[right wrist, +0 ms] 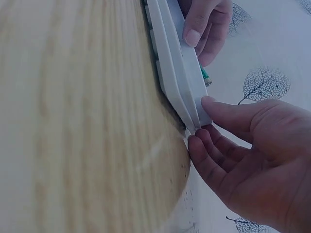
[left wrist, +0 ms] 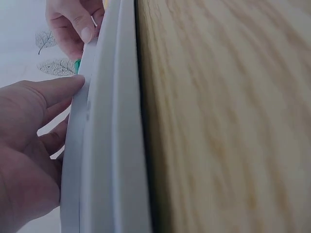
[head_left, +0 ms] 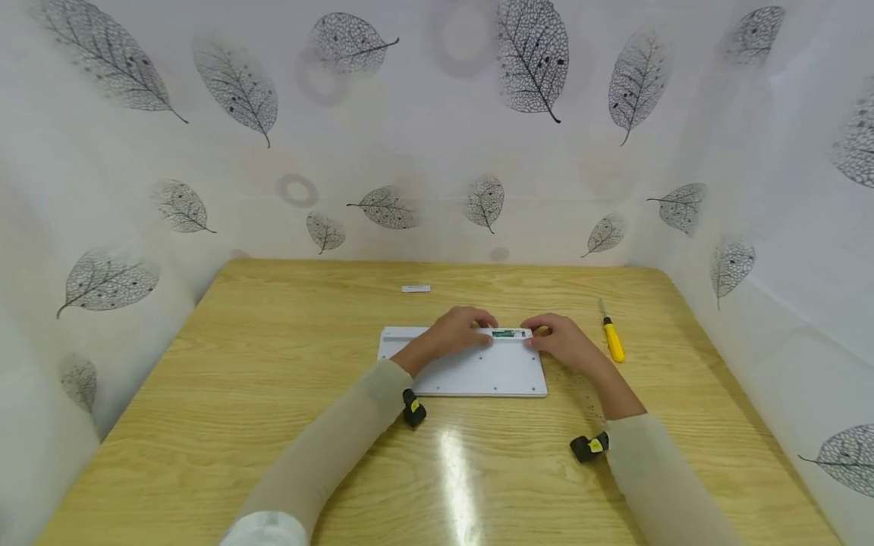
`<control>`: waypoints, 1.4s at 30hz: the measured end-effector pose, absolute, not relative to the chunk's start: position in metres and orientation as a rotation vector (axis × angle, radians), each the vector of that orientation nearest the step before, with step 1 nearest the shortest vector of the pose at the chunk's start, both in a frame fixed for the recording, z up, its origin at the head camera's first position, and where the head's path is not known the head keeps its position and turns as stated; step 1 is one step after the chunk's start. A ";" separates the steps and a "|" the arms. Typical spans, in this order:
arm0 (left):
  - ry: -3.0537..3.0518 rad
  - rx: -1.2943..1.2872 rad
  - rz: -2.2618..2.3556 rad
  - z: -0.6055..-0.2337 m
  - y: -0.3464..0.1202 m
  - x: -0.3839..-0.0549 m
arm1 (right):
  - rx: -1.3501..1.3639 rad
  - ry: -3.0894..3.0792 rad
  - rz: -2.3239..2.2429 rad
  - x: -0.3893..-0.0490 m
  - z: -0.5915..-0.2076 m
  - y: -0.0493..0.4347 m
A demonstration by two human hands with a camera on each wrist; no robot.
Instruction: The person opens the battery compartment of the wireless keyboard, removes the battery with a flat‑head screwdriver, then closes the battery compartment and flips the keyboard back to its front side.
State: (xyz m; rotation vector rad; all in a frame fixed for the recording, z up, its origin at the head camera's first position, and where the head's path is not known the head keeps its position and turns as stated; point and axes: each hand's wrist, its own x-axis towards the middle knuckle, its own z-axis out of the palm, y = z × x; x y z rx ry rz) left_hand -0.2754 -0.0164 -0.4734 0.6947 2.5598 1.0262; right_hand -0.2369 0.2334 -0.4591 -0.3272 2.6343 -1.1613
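Note:
A white keyboard (head_left: pixel 451 379) lies face down on the table, its back with small screws turned up. In its raised far edge an uncovered battery slot shows a green battery (head_left: pixel 504 334); the battery's end (right wrist: pixel 206 77) sticks up a little in the right wrist view. My left hand (head_left: pixel 459 331) grips that edge just left of the slot, thumb on the near side and fingers beyond it. At the far right corner, my right hand (head_left: pixel 561 341) pinches the keyboard between thumb and fingers.
A small white battery cover (head_left: pixel 416 289) lies behind the keyboard. Right of the right hand is a screwdriver (head_left: pixel 613 341) with a yellow handle, its shaft pointing away. Leaf-printed curtains (head_left: pixel 423 152) enclose the wooden table (head_left: pixel 273 318) at the back and sides.

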 end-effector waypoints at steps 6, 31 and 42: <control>2.566 0.690 0.991 -0.471 -0.011 -0.275 | -0.314 2.632 -1.138 -0.239 -0.460 0.234; 2.524 0.704 1.021 -0.472 0.009 -0.279 | -0.279 2.603 -1.178 -0.240 -0.457 0.231; 2.498 0.665 1.016 -0.468 0.012 -0.278 | -0.268 2.575 -1.205 -0.240 -0.459 0.232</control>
